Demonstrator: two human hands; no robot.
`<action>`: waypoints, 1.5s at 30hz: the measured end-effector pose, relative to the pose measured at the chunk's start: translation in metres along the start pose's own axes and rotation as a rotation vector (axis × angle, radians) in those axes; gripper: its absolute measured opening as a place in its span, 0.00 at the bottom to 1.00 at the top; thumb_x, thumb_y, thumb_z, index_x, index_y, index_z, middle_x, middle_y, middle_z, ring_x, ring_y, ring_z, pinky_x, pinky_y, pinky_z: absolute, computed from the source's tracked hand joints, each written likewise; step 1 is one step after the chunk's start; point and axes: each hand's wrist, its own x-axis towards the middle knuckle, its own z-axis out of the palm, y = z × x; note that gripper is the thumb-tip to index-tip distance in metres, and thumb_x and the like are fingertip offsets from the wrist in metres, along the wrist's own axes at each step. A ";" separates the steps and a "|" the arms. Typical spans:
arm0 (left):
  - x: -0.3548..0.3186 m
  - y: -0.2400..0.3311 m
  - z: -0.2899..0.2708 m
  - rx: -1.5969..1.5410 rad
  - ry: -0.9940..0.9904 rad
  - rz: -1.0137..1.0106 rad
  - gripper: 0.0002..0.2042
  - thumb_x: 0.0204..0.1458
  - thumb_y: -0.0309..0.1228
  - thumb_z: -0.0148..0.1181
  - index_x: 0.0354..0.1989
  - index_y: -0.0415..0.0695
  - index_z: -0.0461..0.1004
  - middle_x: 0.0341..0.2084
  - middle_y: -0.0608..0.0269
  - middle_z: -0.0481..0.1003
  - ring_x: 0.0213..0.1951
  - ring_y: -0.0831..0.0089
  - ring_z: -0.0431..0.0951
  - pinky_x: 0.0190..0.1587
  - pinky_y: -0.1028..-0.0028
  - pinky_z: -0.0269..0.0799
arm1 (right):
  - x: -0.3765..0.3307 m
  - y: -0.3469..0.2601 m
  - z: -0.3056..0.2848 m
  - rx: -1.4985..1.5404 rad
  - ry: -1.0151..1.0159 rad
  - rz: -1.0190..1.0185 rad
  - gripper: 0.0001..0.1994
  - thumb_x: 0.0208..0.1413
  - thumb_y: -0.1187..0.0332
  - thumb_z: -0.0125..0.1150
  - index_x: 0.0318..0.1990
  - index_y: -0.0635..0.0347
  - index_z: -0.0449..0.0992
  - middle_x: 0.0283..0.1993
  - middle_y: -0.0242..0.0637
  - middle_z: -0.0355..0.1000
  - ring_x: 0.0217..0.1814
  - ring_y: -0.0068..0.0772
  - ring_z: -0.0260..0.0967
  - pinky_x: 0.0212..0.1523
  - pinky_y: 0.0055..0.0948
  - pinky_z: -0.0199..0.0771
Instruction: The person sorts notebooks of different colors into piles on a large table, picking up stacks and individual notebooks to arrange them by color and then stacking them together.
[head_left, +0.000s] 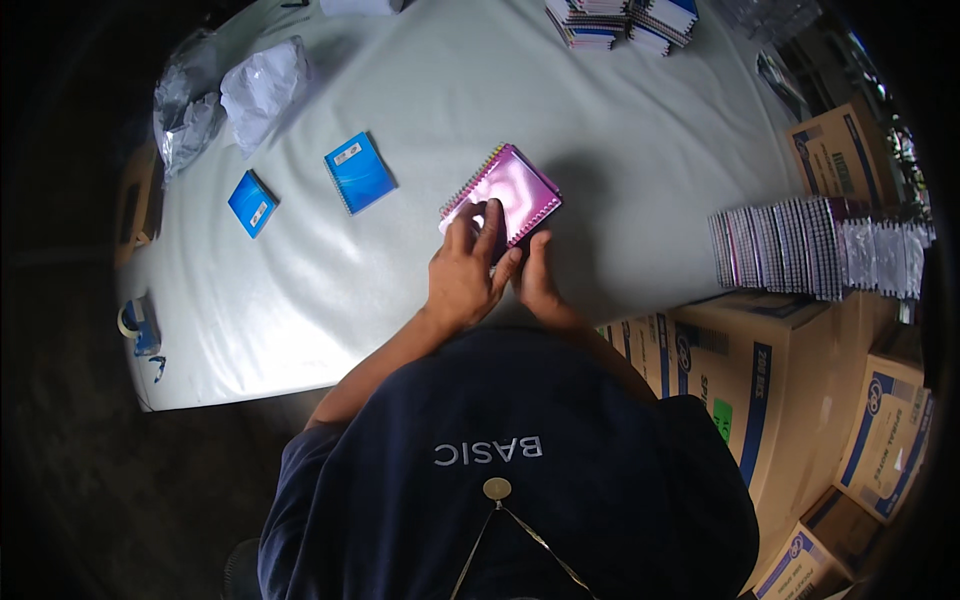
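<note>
A pink spiral notebook (515, 185) in shiny clear wrap lies on the white table (420, 120). My left hand (465, 270) rests on its near edge, fingers spread flat over the cover. Close beside it, my right hand (538, 282) grips the notebook's near corner with the fingers curled. Both forearms come up from under my dark shirt.
Two blue notebooks (359, 172) (252, 203) lie to the left, crumpled plastic bags (262, 88) beyond them. Stacked notebooks (620, 22) sit at the far edge. A row of wrapped notebooks (800, 245) rests on cardboard boxes (760, 370) at right. A tape roll (133, 318) sits at the table's left corner.
</note>
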 end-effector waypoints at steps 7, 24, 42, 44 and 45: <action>0.010 -0.041 -0.017 -0.353 0.259 0.025 0.42 0.37 0.25 0.62 0.64 0.42 0.49 0.52 0.49 0.61 0.54 0.55 0.64 0.57 0.63 0.58 | 0.008 -0.044 0.025 -0.557 -0.137 0.012 0.16 0.44 0.71 0.66 0.42 0.62 0.71 0.39 0.31 0.70 0.42 0.24 0.67 0.45 0.27 0.67; -0.005 -0.086 0.015 -0.793 -0.112 -0.128 0.31 0.37 0.26 0.72 0.51 0.38 0.63 0.43 0.58 0.72 0.47 0.70 0.72 0.52 0.70 0.67 | 0.038 -0.051 0.008 -1.316 -0.454 0.117 0.27 0.39 0.64 0.70 0.47 0.57 0.65 0.43 0.43 0.71 0.49 0.47 0.68 0.52 0.39 0.66; -0.014 -0.074 -0.005 -0.798 0.220 -0.016 0.25 0.36 0.26 0.66 0.47 0.41 0.68 0.45 0.50 0.72 0.51 0.60 0.72 0.56 0.63 0.63 | 0.037 -0.070 0.036 -1.273 -0.474 0.100 0.39 0.47 0.69 0.60 0.67 0.52 0.47 0.62 0.50 0.58 0.61 0.49 0.60 0.60 0.39 0.59; -0.004 -0.079 -0.016 -0.525 0.275 0.268 0.23 0.36 0.26 0.66 0.45 0.43 0.70 0.45 0.52 0.73 0.52 0.57 0.71 0.58 0.56 0.60 | 0.038 -0.057 0.003 -0.787 0.000 0.694 0.31 0.56 0.69 0.52 0.66 0.60 0.48 0.61 0.47 0.61 0.59 0.40 0.63 0.55 0.35 0.66; -0.004 -0.077 -0.020 -0.357 0.290 0.340 0.20 0.37 0.26 0.66 0.42 0.45 0.71 0.44 0.56 0.73 0.52 0.56 0.71 0.59 0.52 0.58 | 0.037 -0.064 0.001 -0.188 0.025 0.914 0.28 0.57 0.67 0.52 0.64 0.62 0.52 0.59 0.47 0.63 0.57 0.38 0.65 0.52 0.34 0.69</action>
